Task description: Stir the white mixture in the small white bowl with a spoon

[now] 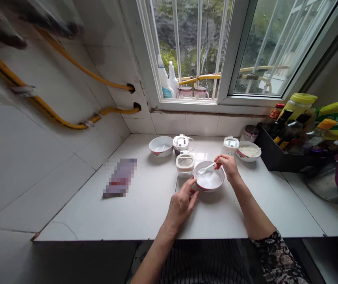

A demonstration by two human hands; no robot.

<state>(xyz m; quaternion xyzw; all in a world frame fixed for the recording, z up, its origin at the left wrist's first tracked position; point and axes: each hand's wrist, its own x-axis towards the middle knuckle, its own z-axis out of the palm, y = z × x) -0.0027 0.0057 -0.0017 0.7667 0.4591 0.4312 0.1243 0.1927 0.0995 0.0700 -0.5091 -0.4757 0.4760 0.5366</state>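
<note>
My right hand pinches the handle of a small white spoon, whose scoop is over the white bowl. White granular stuff, like salt or sugar, lies in that bowl. At the bowl's left rim, my left hand grips the edge with thumb and fingers. Just left of the bowl is a lidded seasoning jar. A second seasoning jar, with dark contents, stands behind it.
Left of the jars sits another bowl with a spoon in it. To the right are a lidded jar and a bowl of white stuff. A black box of bottles stands at far right. A blurred-out packet lies left.
</note>
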